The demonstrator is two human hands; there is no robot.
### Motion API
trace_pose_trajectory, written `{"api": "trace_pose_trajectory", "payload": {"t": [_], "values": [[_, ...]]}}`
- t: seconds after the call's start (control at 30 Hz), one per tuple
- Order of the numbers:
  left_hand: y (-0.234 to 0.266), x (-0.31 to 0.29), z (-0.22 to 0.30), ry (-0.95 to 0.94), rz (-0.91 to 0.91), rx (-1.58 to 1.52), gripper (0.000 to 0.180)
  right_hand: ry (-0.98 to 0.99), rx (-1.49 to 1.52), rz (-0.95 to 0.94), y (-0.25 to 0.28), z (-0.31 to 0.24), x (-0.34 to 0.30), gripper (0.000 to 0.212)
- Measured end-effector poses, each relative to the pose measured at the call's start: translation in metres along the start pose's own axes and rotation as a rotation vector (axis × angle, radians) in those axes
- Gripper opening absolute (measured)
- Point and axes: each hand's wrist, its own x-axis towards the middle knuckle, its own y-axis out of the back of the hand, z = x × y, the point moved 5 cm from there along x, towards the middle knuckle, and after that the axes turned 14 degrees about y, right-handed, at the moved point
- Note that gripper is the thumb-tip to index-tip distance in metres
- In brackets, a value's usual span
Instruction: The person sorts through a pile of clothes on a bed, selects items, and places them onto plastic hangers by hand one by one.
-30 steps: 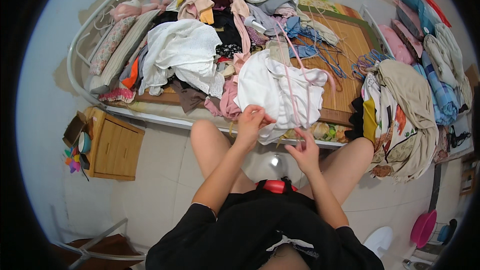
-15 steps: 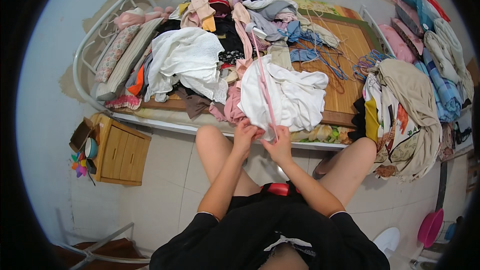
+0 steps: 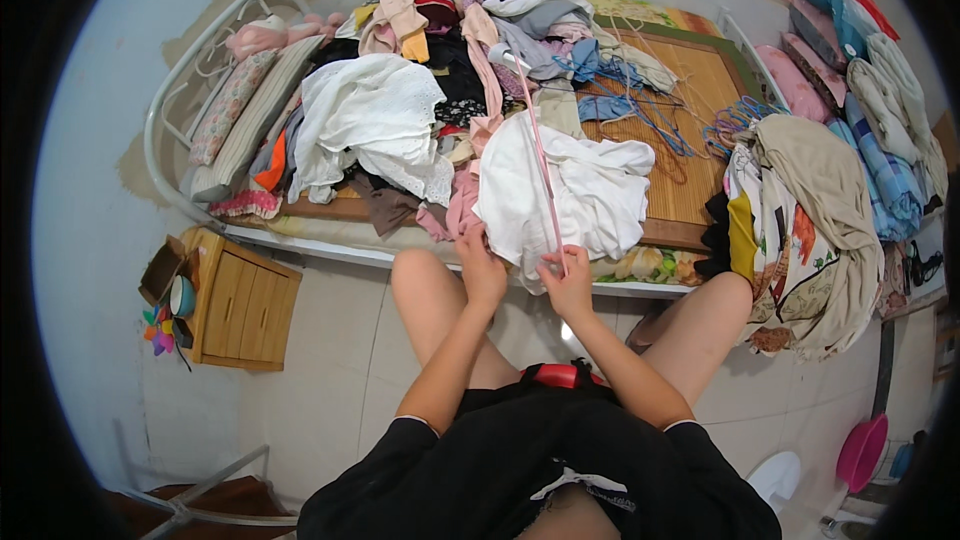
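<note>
A white garment [image 3: 590,195] lies spread over the front edge of the bed, its lower hem hanging toward my knees. Across it runs a long, thin pink strip [image 3: 545,172] with a white piece at its far end. My right hand [image 3: 566,280] is closed around the near end of this strip, against the hem. At the garment's left edge is my left hand [image 3: 482,268], its fingers bent together; what they pinch, if anything, is hidden. Pink cloth [image 3: 464,204] lies just beyond those fingers. Left of it rests a white eyelet garment [image 3: 370,125].
Mixed clothes [image 3: 455,55] pile up at the bed's back. Blue hangers [image 3: 640,110] lie on the bamboo mat [image 3: 690,185]. A beige cloth heap [image 3: 820,210] stands by my right knee. A wooden cabinet [image 3: 245,305] is on the left, a pink basin [image 3: 862,452] on the right.
My hands have moved apart: the left a little leftward, the right slightly rightward along with the strip's near end. The white garment's front edge has shifted a little.
</note>
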Motion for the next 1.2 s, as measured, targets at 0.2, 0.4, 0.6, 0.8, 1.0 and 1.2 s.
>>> {"api": "trace_pose_trajectory", "payload": {"t": [0.2, 0.4, 0.6, 0.8, 1.0, 1.2], "values": [[-0.001, 0.009, 0.023, -0.06, -0.145, -0.149, 0.025, 0.113, 0.037, 0.007, 0.0, -0.017, -0.008, 0.031], [-0.009, 0.014, 0.115, -0.212, -0.385, -0.501, 0.007, 0.109, 0.032, 0.103, 0.015, -0.026, 0.019, 0.037], [0.02, 0.023, 0.175, -0.701, -0.277, -0.174, 0.012, 0.074, 0.139, 0.326, 0.096, -0.028, 0.048, 0.019], [-0.004, 0.073, 0.155, -0.345, -0.484, -0.047, 0.014, 0.049, -0.098, 0.318, 0.213, -0.018, 0.065, 0.012], [-0.063, 0.052, 0.145, 0.2, -1.047, -0.241, 0.021, -0.207, 0.222, 0.163, 0.242, -0.036, 0.024, 0.019], [-0.104, 0.055, 0.144, 0.416, -1.058, -0.328, 0.018, -0.182, 0.587, 0.015, 0.264, -0.05, -0.052, 0.028]]}}
